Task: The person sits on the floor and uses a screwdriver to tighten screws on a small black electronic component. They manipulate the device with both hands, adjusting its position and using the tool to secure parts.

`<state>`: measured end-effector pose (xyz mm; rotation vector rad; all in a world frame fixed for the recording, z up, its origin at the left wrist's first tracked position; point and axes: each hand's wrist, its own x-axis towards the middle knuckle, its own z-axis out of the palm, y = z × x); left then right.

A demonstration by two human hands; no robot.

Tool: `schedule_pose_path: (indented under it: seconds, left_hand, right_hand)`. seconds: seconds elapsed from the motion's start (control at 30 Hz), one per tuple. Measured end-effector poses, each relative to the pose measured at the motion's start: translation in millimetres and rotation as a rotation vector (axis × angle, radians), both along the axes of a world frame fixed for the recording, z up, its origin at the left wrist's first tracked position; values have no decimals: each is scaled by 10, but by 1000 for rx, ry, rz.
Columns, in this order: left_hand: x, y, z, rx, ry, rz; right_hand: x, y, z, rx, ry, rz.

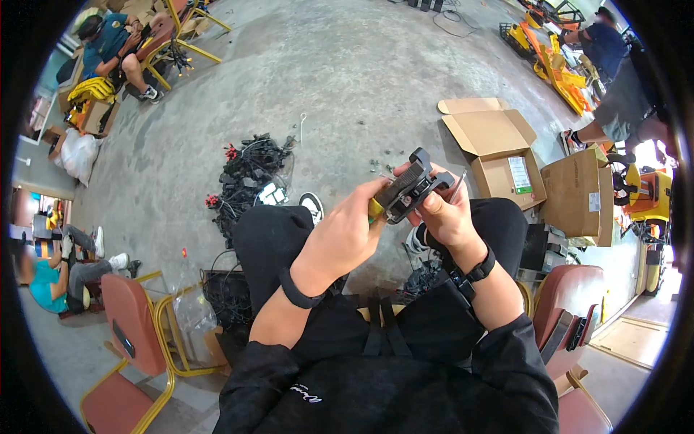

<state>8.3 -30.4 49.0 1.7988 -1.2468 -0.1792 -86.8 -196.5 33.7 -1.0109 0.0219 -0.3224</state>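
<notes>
A black plastic device with clamp-like arms (pixel 413 189) is held up in front of me, above the gap between my knees. My left hand (pixel 345 226) is closed around its left side, where a small yellow-green part (pixel 375 209) shows beside the fingers. My right hand (pixel 450 220) grips the other side, the thumb pressed on the device. A thin, pointed piece (pixel 460 185) sticks up by the right fingers; its kind is too small to tell. Below and beyond the device, several small dark pieces (pixel 374 165) lie scattered on the concrete floor.
Left of my knees lies a heap of black cabled parts (pixel 249 173) with red connectors. An opened cardboard box (pixel 499 148) and a second carton (pixel 571 189) stand on the right. Chairs (pixel 131 318) flank me. Other people (pixel 108 43) sit or stand around the room's edges.
</notes>
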Motion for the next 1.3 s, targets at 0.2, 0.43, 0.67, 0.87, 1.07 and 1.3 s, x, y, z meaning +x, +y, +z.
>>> schedule_pose_path:
  seconds: [0.2, 0.43, 0.67, 0.87, 1.07, 1.3]
  left_hand:
    - [28, -40, -2, 63, 381, -74]
    - [79, -78, -82, -57, 462, -238]
    - [97, -49, -62, 54, 305, -222]
    - [102, -18, -66, 7, 148, -175]
    - [45, -1, -2, 39, 113, -143]
    - [-57, -27, 85, -113, 74, -106]
  right_hand:
    - [-2, -4, 18, 61, -58, -51]
    - [-69, -105, -19, 27, -113, -70]
    - [-94, -138, -12, 21, -153, -50]
    - [-72, -80, -25, -8, -158, -78]
    - [-57, -66, -14, 66, -116, -49]
    - [-47, -98, -31, 115, -118, -8]
